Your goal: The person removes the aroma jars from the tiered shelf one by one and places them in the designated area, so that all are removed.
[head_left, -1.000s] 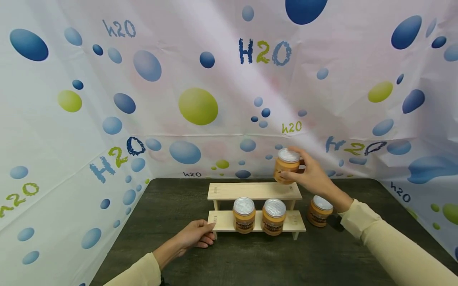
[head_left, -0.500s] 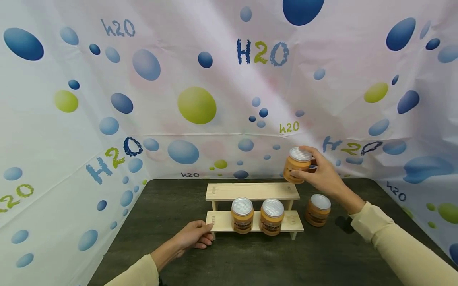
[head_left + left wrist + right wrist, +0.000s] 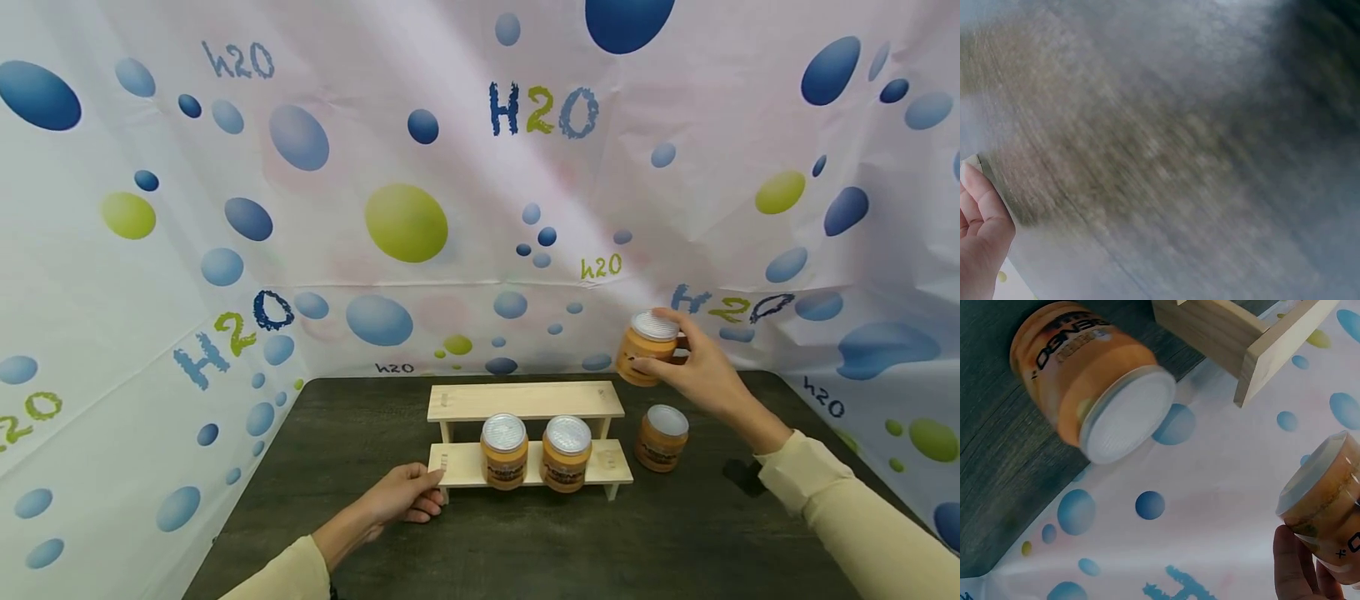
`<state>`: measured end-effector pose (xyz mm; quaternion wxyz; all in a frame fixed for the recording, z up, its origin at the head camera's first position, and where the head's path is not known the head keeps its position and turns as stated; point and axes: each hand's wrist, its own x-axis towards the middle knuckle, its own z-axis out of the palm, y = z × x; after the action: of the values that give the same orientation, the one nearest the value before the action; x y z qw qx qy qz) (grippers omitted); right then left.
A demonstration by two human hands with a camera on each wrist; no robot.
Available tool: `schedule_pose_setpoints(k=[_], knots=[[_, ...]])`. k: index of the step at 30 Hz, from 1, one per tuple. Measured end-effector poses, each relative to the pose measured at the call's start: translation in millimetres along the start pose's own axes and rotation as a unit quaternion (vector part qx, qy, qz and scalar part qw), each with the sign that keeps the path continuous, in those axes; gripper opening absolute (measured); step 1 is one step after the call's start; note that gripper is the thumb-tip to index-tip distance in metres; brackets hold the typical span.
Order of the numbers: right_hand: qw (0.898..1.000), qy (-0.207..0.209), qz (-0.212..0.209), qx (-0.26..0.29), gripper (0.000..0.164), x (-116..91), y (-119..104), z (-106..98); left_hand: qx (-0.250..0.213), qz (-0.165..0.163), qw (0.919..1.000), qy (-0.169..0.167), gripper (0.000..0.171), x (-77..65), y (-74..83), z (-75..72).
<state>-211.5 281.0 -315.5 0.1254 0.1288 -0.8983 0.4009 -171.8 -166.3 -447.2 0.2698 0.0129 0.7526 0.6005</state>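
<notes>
Behind and to the right of a two-step wooden rack [image 3: 525, 400], my right hand [image 3: 701, 371] holds an orange jar [image 3: 643, 354] with a silver lid up off the table, thumb on its front. In the right wrist view that held jar [image 3: 1329, 506] is partly cut off at the edge. My left hand [image 3: 401, 496] pinches the left end of the rack's lower step, thumb on top. Two similar jars, a left one [image 3: 504, 458] and a right one [image 3: 566, 462], stand upright on that lower step. A further jar [image 3: 662, 442] stands on the table right of the rack.
The dark wooden table [image 3: 360, 417] meets a white backdrop [image 3: 465, 167] printed with blue and green dots at its back and sides. A small black object [image 3: 742, 477] lies near my right sleeve [image 3: 817, 483].
My right hand has carried the held jar to the right, from over the upper step to beyond the rack's right end. My left hand keeps its hold. The head view has shifted slightly.
</notes>
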Motion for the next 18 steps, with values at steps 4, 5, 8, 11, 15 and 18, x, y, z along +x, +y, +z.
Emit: schedule_pose_setpoints(k=[4, 5, 8, 11, 15, 18], knots=[[1.0, 0.007, 0.003, -0.001, 0.083, -4, 2, -6, -0.001, 0.0, 1.0, 0.0, 0.034, -0.7, 0.7, 0.2], [1.0, 0.009, 0.003, 0.0, 0.084, -5, 2, -8, -0.001, 0.0, 1.0, 0.0, 0.034, -0.8, 0.6, 0.3], [1.0, 0.016, 0.009, -0.003, 0.086, -8, 5, -11, -0.001, 0.0, 1.0, -0.001, 0.035, -0.6, 0.3, 0.1], [1.0, 0.025, 0.008, -0.013, 0.085, -11, 9, -14, -0.002, 0.001, 1.0, -0.003, 0.035, -0.4, 0.3, -0.2], [0.999, 0.034, 0.007, -0.02, 0.082, -17, 15, -18, -0.003, -0.001, 1.0, -0.004, 0.034, -0.7, 0.8, -0.4], [0.999, 0.039, 0.01, -0.023, 0.083, -20, 18, -21, -0.003, -0.001, 1.0, -0.005, 0.035, -0.8, 0.7, -0.2]])
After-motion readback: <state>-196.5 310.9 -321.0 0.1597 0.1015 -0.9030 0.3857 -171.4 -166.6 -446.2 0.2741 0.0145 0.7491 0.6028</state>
